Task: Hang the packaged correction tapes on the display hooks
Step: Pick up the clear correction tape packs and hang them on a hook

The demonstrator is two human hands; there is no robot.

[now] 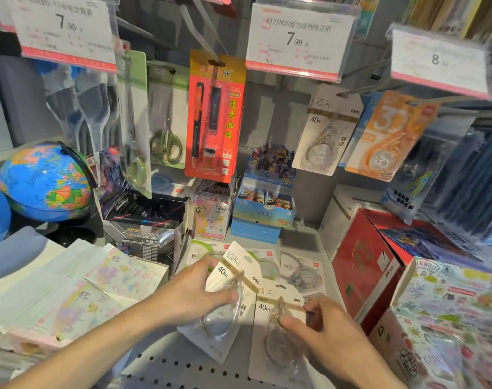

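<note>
Your left hand (pixel 191 293) grips one packaged correction tape (pixel 230 293), fingers curled round its card, low over the grey shelf (pixel 166 357). Your right hand (pixel 320 329) pinches a second pack (pixel 278 327) just beside it. More packs (pixel 300 270) lie behind. One identical pack hangs on the hook (pixel 351 92) above right.

Stationery shop: price tags (pixel 300 37) over hooks of carded scissors (pixel 166 119), pens (pixel 214 116).
</note>
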